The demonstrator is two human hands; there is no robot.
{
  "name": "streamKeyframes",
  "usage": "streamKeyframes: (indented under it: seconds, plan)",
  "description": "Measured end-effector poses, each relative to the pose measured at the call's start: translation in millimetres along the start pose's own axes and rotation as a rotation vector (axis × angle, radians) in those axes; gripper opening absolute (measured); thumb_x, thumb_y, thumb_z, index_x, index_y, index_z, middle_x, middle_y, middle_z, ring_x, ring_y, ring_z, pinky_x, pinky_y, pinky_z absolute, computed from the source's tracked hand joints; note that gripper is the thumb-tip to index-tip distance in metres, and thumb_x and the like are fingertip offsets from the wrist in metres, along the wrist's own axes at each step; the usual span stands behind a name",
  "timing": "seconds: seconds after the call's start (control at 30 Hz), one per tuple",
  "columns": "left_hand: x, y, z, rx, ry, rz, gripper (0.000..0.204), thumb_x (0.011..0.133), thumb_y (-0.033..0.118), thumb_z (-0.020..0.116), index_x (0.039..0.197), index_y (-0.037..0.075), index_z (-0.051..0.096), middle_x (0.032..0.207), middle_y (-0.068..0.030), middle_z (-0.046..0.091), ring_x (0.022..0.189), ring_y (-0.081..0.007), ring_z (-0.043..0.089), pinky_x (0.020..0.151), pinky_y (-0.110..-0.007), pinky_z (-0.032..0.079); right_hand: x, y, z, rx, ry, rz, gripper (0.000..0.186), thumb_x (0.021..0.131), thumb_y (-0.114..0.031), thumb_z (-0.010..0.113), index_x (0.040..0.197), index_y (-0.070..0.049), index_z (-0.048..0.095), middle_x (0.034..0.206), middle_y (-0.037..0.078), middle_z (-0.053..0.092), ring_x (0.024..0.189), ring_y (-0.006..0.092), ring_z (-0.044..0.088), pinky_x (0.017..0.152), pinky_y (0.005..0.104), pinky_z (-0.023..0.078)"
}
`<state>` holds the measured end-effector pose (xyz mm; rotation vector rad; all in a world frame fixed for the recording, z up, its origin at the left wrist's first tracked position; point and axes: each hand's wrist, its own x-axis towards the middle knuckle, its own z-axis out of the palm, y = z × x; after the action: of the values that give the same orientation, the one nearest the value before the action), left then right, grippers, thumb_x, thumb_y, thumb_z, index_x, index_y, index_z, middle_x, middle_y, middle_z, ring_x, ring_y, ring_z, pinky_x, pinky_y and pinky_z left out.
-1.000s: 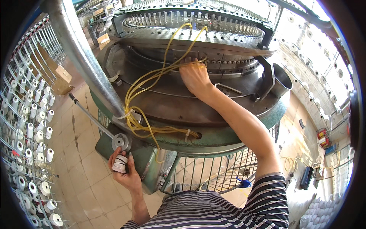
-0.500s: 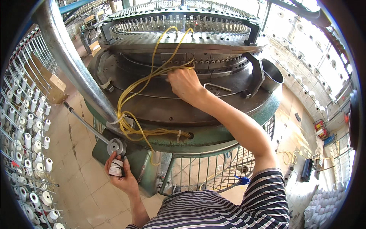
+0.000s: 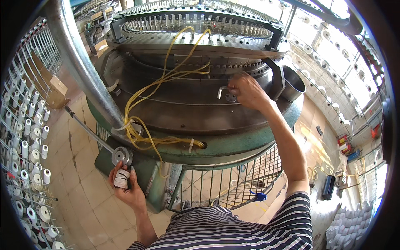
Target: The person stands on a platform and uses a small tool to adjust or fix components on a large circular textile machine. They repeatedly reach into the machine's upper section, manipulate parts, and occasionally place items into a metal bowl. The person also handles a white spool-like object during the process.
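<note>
My right hand [image 3: 252, 92] is closed around an L-shaped hex key [image 3: 220, 92], whose bent metal end sticks out to the left. It hovers over the dark round bed of a circular knitting machine [image 3: 175, 109], beside a small plate with holes [image 3: 231, 98]. At the lower left, my left hand [image 3: 130, 192] grips a handle wrapped in white cloth or tape [image 3: 121, 179], just below a round metal hub [image 3: 121, 156]. Yellow tubes [image 3: 143, 89] run across the bed left of my right hand, up to the ring above.
A thick steel post [image 3: 81, 68] rises at the left, with a long rod [image 3: 87, 127] below. A metal cup [image 3: 293, 83] is fixed at the right. White yarn cones [image 3: 25, 146] line a rack on the left. Below the rim stands a green wire grille [image 3: 233, 185].
My right hand has moved right, away from the yellow tube ends, and has picked up the hex key from the bed. My left hand keeps its grip on the wrapped handle.
</note>
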<state>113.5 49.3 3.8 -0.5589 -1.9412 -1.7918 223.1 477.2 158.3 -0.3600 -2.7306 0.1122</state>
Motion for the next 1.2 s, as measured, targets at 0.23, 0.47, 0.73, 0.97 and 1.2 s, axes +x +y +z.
streamKeyframes:
  seconds: [0.23,0.47,0.73,0.97,1.2]
  plan:
    - [-0.4,-0.7,1.4,-0.026,0.020,-0.001,0.036,0.090,-0.003,0.073,0.126,-0.001,0.066,0.130,-0.0086,0.055,0.106,-0.0161,0.064,0.094,-0.030,0.051,36.8,-11.5,14.8,0.324,0.407,-0.060,0.015,0.085,-0.005,0.069,0.099,-0.001,0.070,0.093,0.024,0.070,0.091,0.0459,0.065,0.079,0.0467,0.053]
    - [0.0,-0.1,-0.1,0.006,0.012,-0.025,0.035,0.090,-0.003,0.073,0.124,-0.001,0.067,0.129,-0.0084,0.055,0.105,-0.0163,0.064,0.093,-0.031,0.052,47.6,-8.4,29.9,0.536,0.380,-0.030,0.016,0.088,0.007,0.063,0.099,-0.003,0.070,0.086,0.006,0.072,0.074,0.0096,0.060,0.070,0.0283,0.048]
    - [0.5,1.1,1.0,0.003,0.005,-0.025,0.034,0.091,-0.004,0.071,0.125,-0.001,0.066,0.129,-0.0084,0.054,0.106,-0.0161,0.063,0.093,-0.030,0.051,50.6,-2.8,32.9,0.522,0.390,0.043,0.012,0.089,0.003,0.066,0.099,0.001,0.072,0.086,0.013,0.076,0.080,0.0180,0.071,0.076,0.0314,0.054]
    - [-0.5,0.1,0.6,-0.025,0.009,-0.036,0.035,0.091,-0.005,0.071,0.125,-0.002,0.066,0.129,-0.0091,0.053,0.106,-0.0163,0.063,0.093,-0.030,0.052,50.8,2.6,40.8,0.685,0.458,0.020,0.010,0.086,-0.002,0.072,0.095,0.002,0.074,0.086,0.016,0.076,0.080,0.0193,0.074,0.074,0.0320,0.055]
    - [0.8,0.1,0.0,0.007,0.002,-0.031,0.035,0.090,-0.005,0.071,0.125,-0.002,0.066,0.128,-0.0093,0.054,0.106,-0.0165,0.063,0.092,-0.029,0.052,51.6,-0.5,38.7,0.598,0.424,0.066,0.009,0.088,-0.001,0.071,0.095,0.004,0.072,0.087,0.013,0.077,0.085,0.0176,0.075,0.077,0.0305,0.056]
